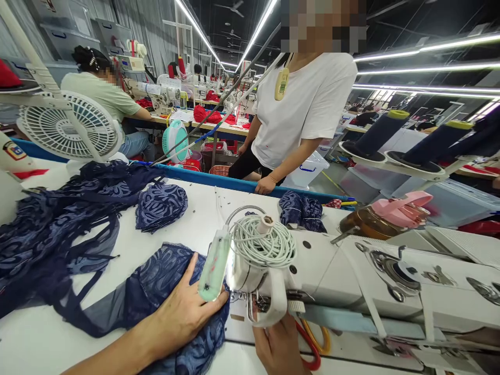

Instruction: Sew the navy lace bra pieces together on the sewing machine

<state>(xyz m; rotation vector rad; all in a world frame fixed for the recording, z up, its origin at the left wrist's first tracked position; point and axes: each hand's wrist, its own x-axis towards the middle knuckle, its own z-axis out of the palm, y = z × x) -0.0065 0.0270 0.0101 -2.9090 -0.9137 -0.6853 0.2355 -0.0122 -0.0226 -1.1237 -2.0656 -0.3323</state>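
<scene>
My left hand [183,312] lies with thumb and index finger spread on a navy lace fabric piece [156,276], left of the sewing machine's needle area. The fabric runs down toward the table's front edge. My right hand [277,344] is under the head of the sewing machine [277,294], its fingertips hidden behind the white guard. I cannot make out what they touch. Scissors [310,346] with red and yellow handles lie beside my right hand. A pale green lamp [214,268] on a bendy neck hangs above my left hand.
A navy lace pile [89,208] covers the table's left side, near a stacked lace bundle [161,205] and a tied bundle [300,210]. Coiled cord [269,247] sits on the machine. A pink-lidded bottle [385,216] lies behind it. A person [304,109] stands across the table.
</scene>
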